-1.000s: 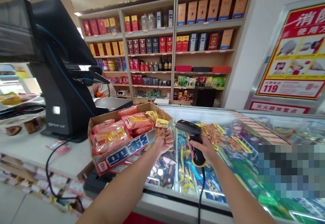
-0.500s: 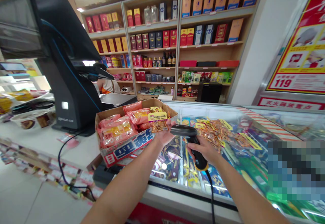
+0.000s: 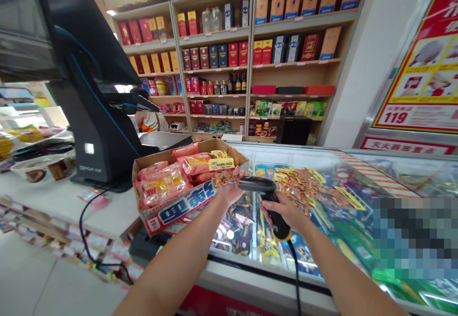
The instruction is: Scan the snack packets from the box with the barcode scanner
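My left hand (image 3: 231, 192) holds a small snack packet (image 3: 223, 172) with a yellow label, at the right end of an open cardboard box (image 3: 186, 205). Pink and orange snack packets (image 3: 164, 184) fill the box. In my right hand (image 3: 286, 210) is a black barcode scanner (image 3: 266, 196), gripped by its handle, its head close beside my left hand. A black cord runs down from the handle. Several more yellow-labelled snack packets (image 3: 304, 187) lie on the glass top right of the scanner. My left fingertips are partly hidden behind the packet and scanner head.
A glass-topped freezer (image 3: 246, 258) with packaged goods inside lies under my hands. At left stands a black checkout terminal (image 3: 100, 130) on a white counter (image 3: 64, 201), its cable (image 3: 82, 230) hanging over the edge. Shelves (image 3: 246, 63) of boxed bottles line the back; a person (image 3: 152, 120) is partly hidden.
The whole view has shifted very slightly to the left. My hands, the packet and the scanner keep nearly the same positions relative to one another.
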The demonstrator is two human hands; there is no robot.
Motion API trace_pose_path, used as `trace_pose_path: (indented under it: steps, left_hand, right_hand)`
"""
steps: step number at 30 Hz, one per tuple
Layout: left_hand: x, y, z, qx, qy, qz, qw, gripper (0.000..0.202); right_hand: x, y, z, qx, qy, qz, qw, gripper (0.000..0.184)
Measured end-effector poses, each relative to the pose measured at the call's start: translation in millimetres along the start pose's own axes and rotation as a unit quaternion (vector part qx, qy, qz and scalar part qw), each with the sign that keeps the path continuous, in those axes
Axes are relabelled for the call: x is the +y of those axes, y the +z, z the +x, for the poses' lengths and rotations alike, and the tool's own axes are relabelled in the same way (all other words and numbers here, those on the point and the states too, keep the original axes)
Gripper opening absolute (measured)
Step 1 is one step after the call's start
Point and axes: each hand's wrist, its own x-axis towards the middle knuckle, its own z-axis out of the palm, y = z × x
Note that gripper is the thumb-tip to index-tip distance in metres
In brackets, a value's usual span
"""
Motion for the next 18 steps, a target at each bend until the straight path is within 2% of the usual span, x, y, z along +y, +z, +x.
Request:
trace_pose_path:
  steps: [3,6,10,14,18]
  left_hand:
    - [1,0.9,-2,-0.009,-0.012,-0.005,1.000,0.020]
    - [2,3.5,-4,-0.022,-0.052,0.014,0.998,0.020]
    - [-3,14.3,-2,-0.014,-0.108,0.113,0.988,0.021]
    - [-19,38.3,4,0.026,-0.096,0.195,0.976,0.017]
    - [-44,76.8,19,0.026,-0.087,0.246,0.965,0.012]
  right_hand:
    - [-2,-2,0,0.009,-0.012,0.007,1.000,0.028]
    - [-10,-8,-2,0.020,-0.012,0.025,0.999,0.030]
    - [-30,-21,-13,0.097,0.008,0.041,0.994,0.032]
    - [-47,-36,-31,0.171,0.010,0.039,0.984,0.031]
    - [-57,-51,-52,0.238,-0.021,0.049,0.970,0.031]
